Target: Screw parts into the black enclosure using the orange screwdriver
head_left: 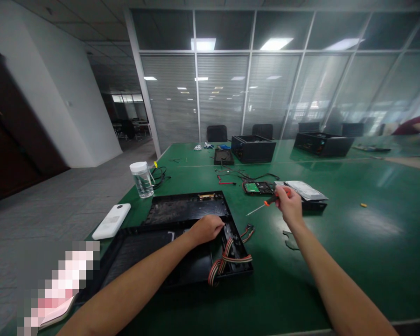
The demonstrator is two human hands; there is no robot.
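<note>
Fingertips drawn together, my left hand (210, 228) is at the right end of the black panel (136, 248), at eleven o'clock; I can't tell whether it pinches anything. My right hand (290, 204) grips a screwdriver (267, 203) by its handle at one. I'd judge the panel stiff, fairly light, best held by its rim; the driver should steer easily. Soft striped cables (237, 258) clutter the panel's near right corner. Beyond, at eleven, stands a bottle (143, 181).
</note>
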